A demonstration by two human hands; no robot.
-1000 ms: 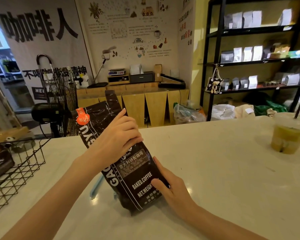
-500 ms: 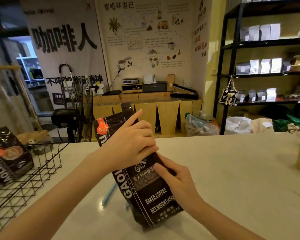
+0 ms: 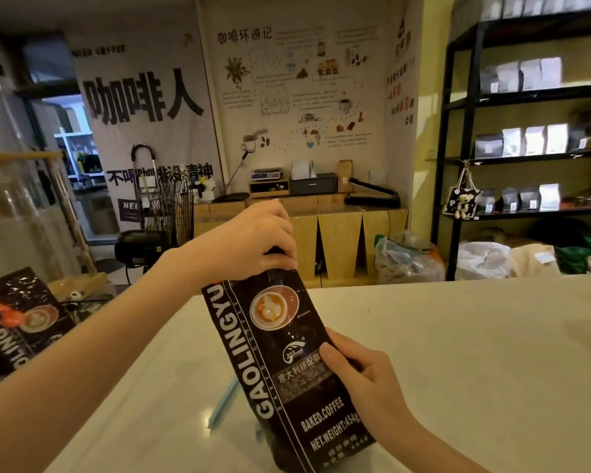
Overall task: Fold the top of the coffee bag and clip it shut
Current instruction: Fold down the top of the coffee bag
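Now, head view: coffee bag stood tilted on white counter, centre frame. Our left hand at 12 o'clock of bag, fingers curled, pinching top edge. Our right hand at 3 o'clock, thumb pressed on front. Blue clip lay at 8 o'clock, partly hidden. We judged: crease flat, hold base steady, roll evenly.

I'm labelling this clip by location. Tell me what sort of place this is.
Probably a coffee shop or roaster's store: a metal shelf stocked with small bags, a wall poster illustrating coffee, and a bag marked "BAKED COFFEE" held on the counter.
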